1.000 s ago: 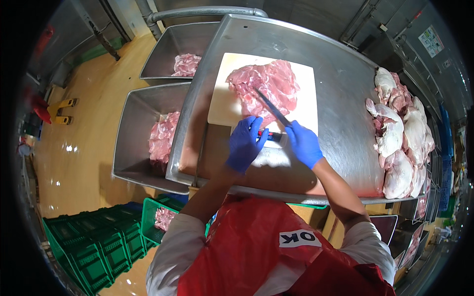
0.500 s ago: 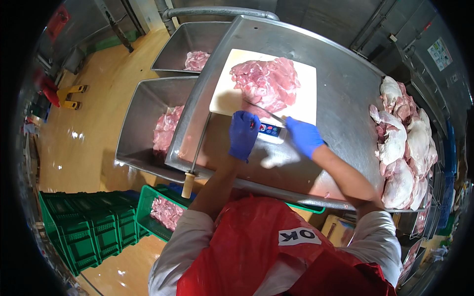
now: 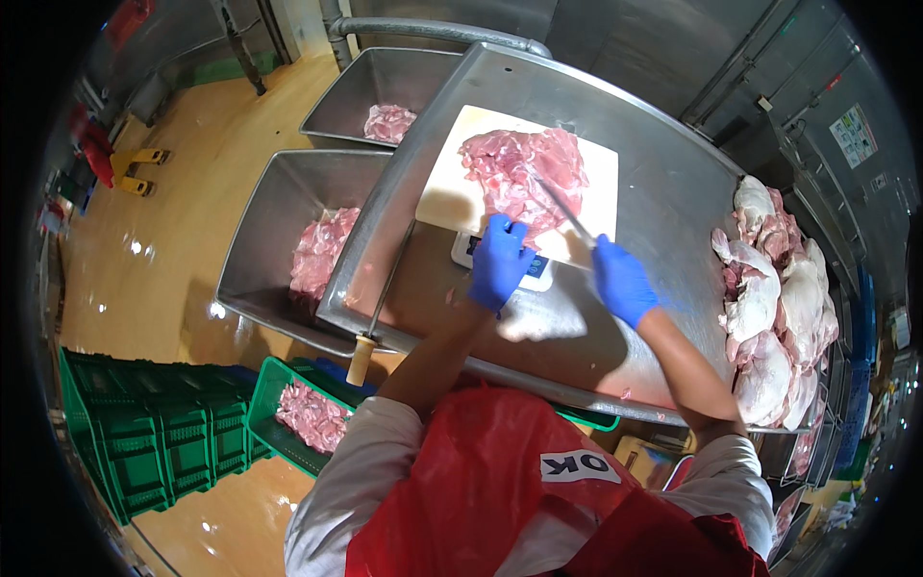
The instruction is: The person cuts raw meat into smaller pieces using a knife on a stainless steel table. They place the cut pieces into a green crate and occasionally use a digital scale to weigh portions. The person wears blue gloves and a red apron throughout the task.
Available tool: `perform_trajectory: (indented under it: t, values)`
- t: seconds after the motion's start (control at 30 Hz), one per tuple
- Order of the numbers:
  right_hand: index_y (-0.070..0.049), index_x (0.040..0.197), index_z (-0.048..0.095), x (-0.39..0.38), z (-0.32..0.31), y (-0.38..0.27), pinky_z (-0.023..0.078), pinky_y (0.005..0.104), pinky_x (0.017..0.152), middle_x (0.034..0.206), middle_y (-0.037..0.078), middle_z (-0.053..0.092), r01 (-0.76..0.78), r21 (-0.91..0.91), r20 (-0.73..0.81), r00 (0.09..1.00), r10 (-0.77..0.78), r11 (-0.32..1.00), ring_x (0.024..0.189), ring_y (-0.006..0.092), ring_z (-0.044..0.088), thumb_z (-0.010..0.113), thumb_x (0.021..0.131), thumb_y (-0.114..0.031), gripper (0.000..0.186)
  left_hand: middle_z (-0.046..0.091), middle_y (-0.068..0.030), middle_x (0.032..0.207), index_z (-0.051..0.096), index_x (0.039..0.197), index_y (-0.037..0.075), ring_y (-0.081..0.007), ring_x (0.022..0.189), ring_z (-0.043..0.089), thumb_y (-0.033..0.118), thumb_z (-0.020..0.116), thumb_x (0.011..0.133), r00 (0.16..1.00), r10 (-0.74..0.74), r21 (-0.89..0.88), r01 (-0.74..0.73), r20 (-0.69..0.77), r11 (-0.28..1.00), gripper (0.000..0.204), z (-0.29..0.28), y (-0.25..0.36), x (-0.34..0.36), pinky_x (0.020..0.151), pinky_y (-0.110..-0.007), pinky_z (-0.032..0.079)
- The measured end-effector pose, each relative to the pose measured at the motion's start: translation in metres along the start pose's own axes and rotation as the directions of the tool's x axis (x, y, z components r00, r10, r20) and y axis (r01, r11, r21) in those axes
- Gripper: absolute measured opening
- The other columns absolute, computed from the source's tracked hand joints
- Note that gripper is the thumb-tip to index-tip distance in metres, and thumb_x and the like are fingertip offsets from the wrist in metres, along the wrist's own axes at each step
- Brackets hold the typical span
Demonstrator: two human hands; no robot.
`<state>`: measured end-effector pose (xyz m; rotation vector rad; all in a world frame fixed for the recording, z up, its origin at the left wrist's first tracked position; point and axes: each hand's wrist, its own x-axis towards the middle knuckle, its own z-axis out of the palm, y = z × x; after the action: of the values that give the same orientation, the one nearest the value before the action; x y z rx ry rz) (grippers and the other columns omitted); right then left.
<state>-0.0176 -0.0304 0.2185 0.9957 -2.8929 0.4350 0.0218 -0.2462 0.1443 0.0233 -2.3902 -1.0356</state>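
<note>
The knife's tip has been shifted from the near left of the meat (image 3: 527, 173) to its middle. The knife (image 3: 562, 209) is gripped by the closed right hand (image 3: 625, 281), beside the cutting board's (image 3: 601, 178) near right corner, blade angled far-left. The meat's near edge is met by the left hand (image 3: 502, 266), the nearer one, fingers half bent; any pinch cannot be told. Beyond both hands, the meat is spread on the board, without a clear long axis. Pale carcass pieces (image 3: 764, 288) are heaped along the desk's (image 3: 673, 202) right edge.

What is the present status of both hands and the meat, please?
Right hand gripping knife, blade over meat. Left hand at meat's near edge, grip unclear. Meat spread on white board. Left hand partly covers white keypad unit.
</note>
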Motion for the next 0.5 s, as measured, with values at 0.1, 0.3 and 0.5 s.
perform_trajectory:
  t: [0.1, 0.3, 0.5]
  values:
    - [-0.003, 0.105, 0.049, 0.025, 0.034, -0.025, 0.051, 0.0507, 0.069, 0.086, 0.024, 0.062, 0.042, 0.012, -0.021, 0.999, -0.042, 0.999, 0.078, 0.042, 0.063, 0.054, 0.085, -0.006, 0.022, 0.052, -0.0164, 0.109, 0.059, 0.107, 0.006, -0.0347, 0.099, 0.056, 0.01, 0.075, 0.07, 0.991, 0.076, -0.041, -0.081, -0.111, 0.996, 0.04, 0.009, -0.029, -0.011, 0.08, -0.042, 0.05]
    - [-0.004, 0.104, 0.05, 0.066, 0.043, -0.068, 0.052, 0.0489, 0.066, 0.085, 0.023, 0.064, 0.099, -0.049, 0.145, 0.985, -0.091, 0.994, 0.078, 0.0408, 0.066, 0.052, 0.089, -0.011, 0.017, 0.052, -0.0167, 0.112, 0.056, 0.108, 0.003, -0.0348, 0.099, 0.055, 0.009, 0.074, 0.071, 0.921, 0.287, -0.07, -0.315, -0.264, 0.946, 0.042, 0.016, -0.054, -0.022, 0.083, -0.043, 0.047]
    - [-0.004, 0.116, 0.051, 0.027, 0.037, 0.003, 0.053, 0.0475, 0.068, 0.093, 0.025, 0.066, 0.027, -0.041, 0.256, 0.967, -0.016, 0.999, 0.08, 0.0416, 0.066, 0.043, 0.095, -0.015, 0.025, 0.057, -0.0125, 0.101, 0.059, 0.095, 0.006, -0.0294, 0.084, 0.061, 0.007, 0.076, 0.068, 0.958, 0.148, -0.19, -0.198, -0.248, 0.962, 0.032, 0.0, -0.058, -0.02, 0.069, -0.038, 0.052]
